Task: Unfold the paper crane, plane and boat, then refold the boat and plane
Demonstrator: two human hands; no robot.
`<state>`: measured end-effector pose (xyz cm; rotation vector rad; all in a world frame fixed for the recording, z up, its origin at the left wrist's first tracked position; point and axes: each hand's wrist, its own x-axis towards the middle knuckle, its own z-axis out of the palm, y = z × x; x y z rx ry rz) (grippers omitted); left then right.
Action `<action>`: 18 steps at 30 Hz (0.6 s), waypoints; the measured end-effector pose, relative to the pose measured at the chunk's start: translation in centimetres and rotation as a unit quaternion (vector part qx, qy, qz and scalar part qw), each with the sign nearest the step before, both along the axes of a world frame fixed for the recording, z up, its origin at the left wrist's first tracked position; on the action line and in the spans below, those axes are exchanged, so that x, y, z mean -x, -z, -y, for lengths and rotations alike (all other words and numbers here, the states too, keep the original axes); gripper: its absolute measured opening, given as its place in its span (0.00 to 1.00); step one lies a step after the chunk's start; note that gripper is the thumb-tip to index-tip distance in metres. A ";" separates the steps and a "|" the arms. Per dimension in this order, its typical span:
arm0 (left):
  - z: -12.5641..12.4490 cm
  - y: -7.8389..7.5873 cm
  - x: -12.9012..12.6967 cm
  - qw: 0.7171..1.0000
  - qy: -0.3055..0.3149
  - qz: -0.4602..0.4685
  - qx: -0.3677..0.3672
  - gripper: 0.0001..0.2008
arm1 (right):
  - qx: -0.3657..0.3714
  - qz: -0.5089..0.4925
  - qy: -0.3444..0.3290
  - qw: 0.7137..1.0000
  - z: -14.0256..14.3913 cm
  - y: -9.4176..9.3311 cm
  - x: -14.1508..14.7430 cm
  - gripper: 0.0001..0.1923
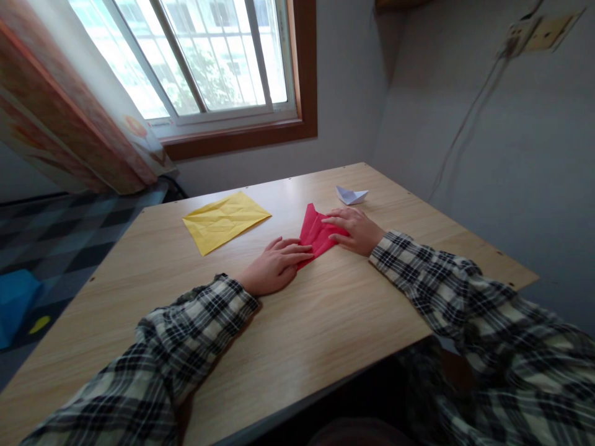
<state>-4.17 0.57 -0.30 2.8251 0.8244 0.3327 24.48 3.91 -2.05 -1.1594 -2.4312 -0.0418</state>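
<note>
A folded sheet of red paper [317, 230] lies on the wooden table, creased and with a point standing out at its far side. My left hand [275, 263] rests flat on its near left part, fingers stretched out over the edge. On the right part of the paper lies my right hand [353, 229], its fingers extended and a little apart. Both hands cover portions of the sheet, so its full outline is hidden. A white paper boat [352, 196] stands just beyond my right hand. To the left is a creased yellow sheet of paper [227, 220].
The light wooden table [297, 347] has its far edge near the wall, below a window [209, 59]. A patterned curtain [83, 105] hangs at the left. A blue object [17, 303] sits beyond the table's left edge. A cord [469, 121] runs down the right wall.
</note>
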 end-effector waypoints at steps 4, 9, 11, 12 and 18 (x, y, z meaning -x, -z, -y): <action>0.0 0.1 0.1 1.000 0.008 0.011 0.002 0.24 | 0.004 -0.008 -0.064 0.998 0.6 -0.2 0.6 0.21; -0.2 0.1 0.1 1.000 0.018 0.014 -0.007 0.23 | 0.010 -0.021 -0.145 0.989 0.8 -0.1 1.1 0.19; -0.3 0.2 0.1 1.000 0.015 0.017 -0.018 0.22 | 0.023 -0.018 -0.175 0.984 0.8 0.0 1.2 0.19; -0.3 0.3 0.1 0.999 0.009 0.022 -0.024 0.22 | 0.032 -0.014 -0.186 0.982 0.8 0.0 1.2 0.19; -0.4 0.7 0.0 0.998 -0.026 0.055 -0.036 0.19 | 0.062 0.001 -0.181 0.982 0.8 -0.4 1.1 0.16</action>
